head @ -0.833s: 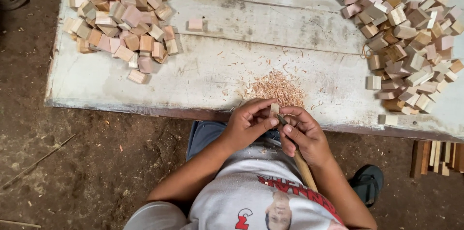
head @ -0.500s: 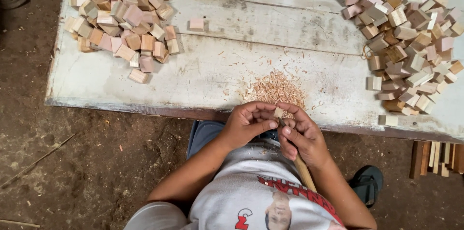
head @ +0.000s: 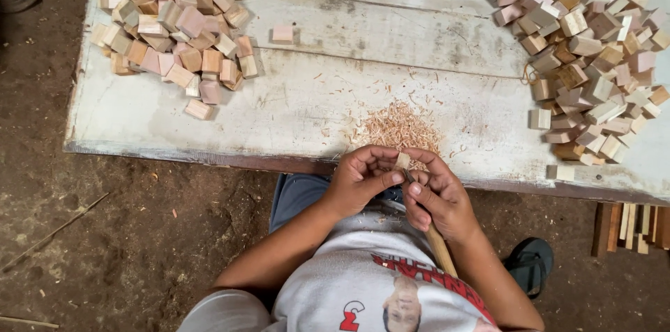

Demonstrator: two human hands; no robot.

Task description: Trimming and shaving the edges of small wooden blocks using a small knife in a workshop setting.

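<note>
My left hand [head: 359, 182] grips a small pale wooden block [head: 402, 160] just below the front edge of the white board [head: 314, 102]. My right hand [head: 436, 196] is closed around a tool with a long wooden handle [head: 441, 252]; its tip meets the block between my thumbs. The handle runs back along my right forearm. A small heap of wood shavings [head: 401, 126] lies on the board just beyond my hands.
A pile of several small wooden blocks [head: 171, 25] sits at the board's far left, with one loose block [head: 283, 33] beside it. A larger pile of blocks [head: 593, 53] covers the right. Wooden strips [head: 631, 227] and a dark sandal [head: 530, 262] lie on the dirt floor.
Both hands stay at the board's edge with the block. The fingers have shifted slightly around it as the tool works against the wood.
</note>
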